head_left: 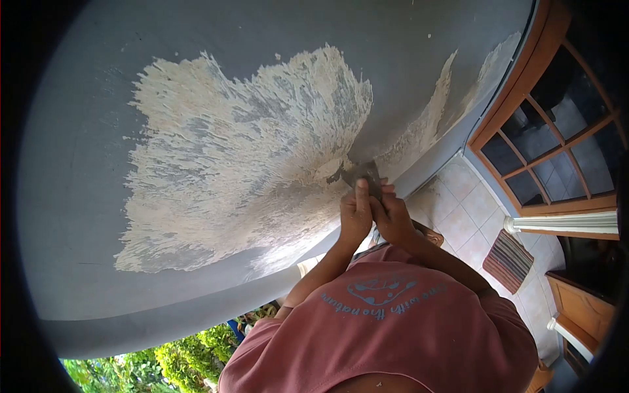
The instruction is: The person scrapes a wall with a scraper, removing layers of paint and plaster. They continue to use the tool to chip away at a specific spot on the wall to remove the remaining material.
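Both my hands are closed on a flat, dark grey scraper point(364, 173) at the centre of the head view. My left hand point(356, 211) grips it from the left, its thumb lying along the flat face. Close beside it, my right hand point(394, 213) holds the scraper's right side, with some fingers behind it. The scraper's far edge is against the grey wall point(216, 39), at the right end of a large rough patch point(216, 150) of bare, pale plaster. Any handle is hidden by the hands.
More bare streaks point(440, 92) mark the wall to the right. Beyond stand a wood-framed glass door point(557, 141), a striped mat point(508, 261) on the tiled floor point(458, 190), and a wooden cabinet point(580, 301). Green plants point(190, 363) show at lower left.
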Demonstrator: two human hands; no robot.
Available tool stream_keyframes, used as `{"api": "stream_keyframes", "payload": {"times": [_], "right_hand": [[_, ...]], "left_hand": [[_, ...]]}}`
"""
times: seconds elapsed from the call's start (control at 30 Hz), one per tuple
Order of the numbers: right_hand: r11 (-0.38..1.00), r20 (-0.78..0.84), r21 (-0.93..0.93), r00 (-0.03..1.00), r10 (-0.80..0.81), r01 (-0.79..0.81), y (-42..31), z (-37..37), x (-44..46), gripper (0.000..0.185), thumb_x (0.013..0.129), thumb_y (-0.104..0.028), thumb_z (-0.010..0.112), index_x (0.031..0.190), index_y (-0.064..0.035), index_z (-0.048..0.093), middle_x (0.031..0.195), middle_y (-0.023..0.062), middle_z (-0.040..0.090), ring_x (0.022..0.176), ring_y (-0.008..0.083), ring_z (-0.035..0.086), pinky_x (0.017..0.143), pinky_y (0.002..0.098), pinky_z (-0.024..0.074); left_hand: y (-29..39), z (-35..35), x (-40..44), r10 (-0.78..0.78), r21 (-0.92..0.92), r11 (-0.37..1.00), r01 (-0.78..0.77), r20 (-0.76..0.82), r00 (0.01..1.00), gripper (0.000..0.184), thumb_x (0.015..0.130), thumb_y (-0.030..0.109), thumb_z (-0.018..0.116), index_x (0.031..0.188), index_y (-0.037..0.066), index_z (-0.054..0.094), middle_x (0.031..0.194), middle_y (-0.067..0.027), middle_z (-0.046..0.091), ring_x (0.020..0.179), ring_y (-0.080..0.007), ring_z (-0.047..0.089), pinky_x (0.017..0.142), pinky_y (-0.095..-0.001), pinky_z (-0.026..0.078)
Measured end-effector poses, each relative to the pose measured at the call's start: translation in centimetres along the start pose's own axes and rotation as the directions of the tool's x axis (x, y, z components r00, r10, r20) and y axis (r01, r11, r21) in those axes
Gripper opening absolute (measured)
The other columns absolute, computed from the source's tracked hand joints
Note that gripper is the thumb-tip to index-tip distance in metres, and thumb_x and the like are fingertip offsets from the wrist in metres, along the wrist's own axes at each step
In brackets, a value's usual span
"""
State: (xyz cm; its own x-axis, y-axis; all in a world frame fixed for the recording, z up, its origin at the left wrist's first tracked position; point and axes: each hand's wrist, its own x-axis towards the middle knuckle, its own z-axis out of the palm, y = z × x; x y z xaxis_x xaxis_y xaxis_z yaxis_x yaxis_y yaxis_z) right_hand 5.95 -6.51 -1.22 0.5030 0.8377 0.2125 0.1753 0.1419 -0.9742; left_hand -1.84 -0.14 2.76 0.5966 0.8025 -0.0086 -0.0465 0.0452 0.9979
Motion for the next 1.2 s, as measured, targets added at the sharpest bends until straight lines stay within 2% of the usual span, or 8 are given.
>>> {"api": "stream_keyframes", "payload": {"times": [0.13,0.33,0.6,0.73,0.83,0.87,1.07,1.2], "right_hand": [[0.988,0.120,0.086,0.986,0.116,-0.127,-3.2,-0.6,1.1,0.018,0.092,-0.013,0.054,0.088,0.0028,0.061,0.067,0.0170,0.062,0.059,0.0241,0.063,0.053,0.0330,0.0444],[0.993,-0.066,0.061,0.993,-0.095,0.099,-1.8,0.7,-0.2,0.018,0.092,-0.012,0.054,0.085,0.0039,0.060,0.065,0.0157,0.061,0.056,0.0230,0.061,0.050,0.0325,0.0425],[0.993,0.086,0.018,0.990,0.113,-0.115,-1.3,0.1,-0.5,0.018,0.093,-0.012,0.053,0.087,0.0035,0.060,0.069,0.0174,0.062,0.061,0.0263,0.064,0.053,0.0329,0.0453],[0.996,0.047,0.053,0.996,-0.079,0.076,-3.6,0.8,0.5,0.016,0.092,-0.011,0.054,0.091,0.0044,0.061,0.076,0.0202,0.063,0.067,0.0282,0.065,0.056,0.0335,0.0464],[0.997,0.063,0.076,0.998,0.000,-0.005,-3.4,0.5,0.7,0.019,0.095,-0.012,0.049,0.084,0.0030,0.056,0.060,0.0089,0.054,0.056,0.0102,0.050,0.050,0.0284,0.0399],[0.993,0.098,0.064,0.991,0.089,-0.096,-1.6,0.4,0.2,0.017,0.091,-0.011,0.055,0.088,0.0054,0.060,0.075,0.0204,0.063,0.066,0.0300,0.065,0.055,0.0338,0.0457],[0.999,0.013,0.052,1.000,-0.015,0.014,-3.5,0.9,-0.1,0.017,0.092,-0.011,0.055,0.087,0.0041,0.060,0.066,0.0181,0.061,0.060,0.0251,0.063,0.053,0.0334,0.0449],[0.995,0.059,0.071,0.996,0.071,-0.076,-2.7,0.4,0.3,0.018,0.092,-0.011,0.054,0.083,0.0040,0.059,0.061,0.0181,0.058,0.054,0.0221,0.060,0.049,0.0333,0.0427]], "left_hand": [[2.9,0.0,0.1,-0.056,-0.111,0.992,0.057,0.012,0.998,0.056,0.102,0.039,0.034,0.105,-0.008,0.063,0.092,-0.0152,0.069,0.086,-0.0193,0.065,0.080,-0.0290,0.051],[1.9,-0.2,-0.3,-0.056,0.021,0.998,0.056,-0.019,0.998,0.061,0.101,0.044,0.034,0.100,-0.008,0.065,0.093,-0.0151,0.069,0.088,-0.0204,0.065,0.081,-0.0296,0.051],[1.3,-0.7,-0.8,-0.065,0.025,0.998,0.066,-0.017,0.998,0.055,0.101,0.039,0.036,0.097,-0.008,0.066,0.094,-0.0153,0.069,0.088,-0.0193,0.065,0.080,-0.0277,0.050],[3.7,-0.9,-0.8,-0.049,-0.082,0.995,0.048,-0.009,0.999,0.056,0.101,0.039,0.036,0.097,-0.009,0.065,0.094,-0.0160,0.069,0.087,-0.0206,0.066,0.080,-0.0285,0.051],[3.6,-1.1,-0.3,-0.022,-0.030,0.999,0.022,0.010,1.000,0.058,0.101,0.039,0.036,0.089,-0.009,0.067,0.095,-0.0162,0.069,0.088,-0.0208,0.065,0.081,-0.0303,0.050],[2.2,-1.1,-0.3,-0.024,0.022,0.999,0.024,0.019,1.000,0.059,0.101,0.039,0.036,0.087,-0.008,0.067,0.095,-0.0161,0.069,0.088,-0.0208,0.065,0.081,-0.0308,0.051],[3.0,-0.7,-0.7,-0.106,-0.119,0.987,0.105,-0.004,0.994,0.058,0.101,0.040,0.035,0.095,-0.008,0.066,0.094,-0.0150,0.069,0.086,-0.0190,0.065,0.080,-0.0305,0.051],[2.3,-1.1,0.0,0.003,0.002,1.000,-0.003,0.067,0.998,0.058,0.102,0.039,0.033,0.100,-0.010,0.064,0.091,-0.0152,0.069,0.085,-0.0188,0.066,0.081,-0.0286,0.051]]}}
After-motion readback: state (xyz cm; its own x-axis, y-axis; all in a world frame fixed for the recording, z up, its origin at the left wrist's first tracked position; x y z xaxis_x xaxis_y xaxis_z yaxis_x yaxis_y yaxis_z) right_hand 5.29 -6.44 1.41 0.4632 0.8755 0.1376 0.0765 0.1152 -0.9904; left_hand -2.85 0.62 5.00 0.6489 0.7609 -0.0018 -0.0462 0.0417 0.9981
